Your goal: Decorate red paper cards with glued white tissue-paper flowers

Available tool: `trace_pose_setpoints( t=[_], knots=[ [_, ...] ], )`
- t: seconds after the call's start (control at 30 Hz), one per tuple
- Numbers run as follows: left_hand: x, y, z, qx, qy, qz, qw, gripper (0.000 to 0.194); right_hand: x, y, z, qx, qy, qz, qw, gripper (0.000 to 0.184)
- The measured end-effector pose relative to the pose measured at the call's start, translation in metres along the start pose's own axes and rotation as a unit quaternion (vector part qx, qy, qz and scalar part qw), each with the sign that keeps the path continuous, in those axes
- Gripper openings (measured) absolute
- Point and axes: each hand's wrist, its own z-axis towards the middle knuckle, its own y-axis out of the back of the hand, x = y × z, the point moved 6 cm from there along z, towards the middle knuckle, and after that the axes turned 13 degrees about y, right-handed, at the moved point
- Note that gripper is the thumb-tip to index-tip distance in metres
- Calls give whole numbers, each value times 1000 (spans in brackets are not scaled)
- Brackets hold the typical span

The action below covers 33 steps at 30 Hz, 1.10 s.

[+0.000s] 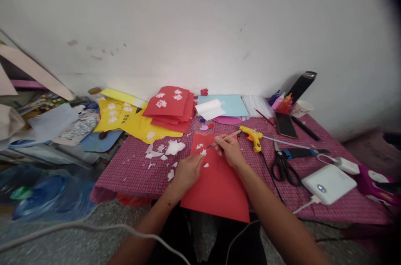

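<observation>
My right hand (228, 148) grips a thin paintbrush (233, 134) with a pale handle, its tip pointing left above a red paper sheet (219, 194). The fingers of my left hand (189, 171) are pinched together over the sheet's left part, with a small white paper piece (203, 152) at their tips. Other white petal-like pieces lie close by on the red sheet. Left of it, on the checked cloth, are a larger white paper cutout (174, 147) and several scraps (153, 154).
Behind are stacked red sheets (166, 108) with white flowers, yellow paper (156, 130) and a blue sheet (233, 105). To the right are a yellow glue gun (255, 137), scissors (283, 166), a phone (285, 125), a white power bank (328, 183) and a black flask (300, 87).
</observation>
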Motion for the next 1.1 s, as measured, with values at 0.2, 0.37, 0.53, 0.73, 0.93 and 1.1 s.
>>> trace_pose_setpoints(
  t=[0.2,0.37,0.53,0.73,0.93,1.1],
  knots=[
    [-11,-2,-10,-14,-72,88,993,25,-1,1,0,-4,2,3,1000,36],
    [7,57,-4,-125,-75,224,964,23,-2,1,0,-3,7,11,1000,33],
    [29,93,9,-151,-43,313,936,37,-2,0,0,2,9,11,1000,32],
    [29,89,7,-137,-39,355,924,16,-3,0,0,6,8,12,1000,32],
    [25,98,7,-137,-45,315,938,22,-3,0,0,14,13,6,1000,31],
    [23,115,9,-180,42,130,974,20,0,-2,0,28,24,-4,999,31]
  ],
)
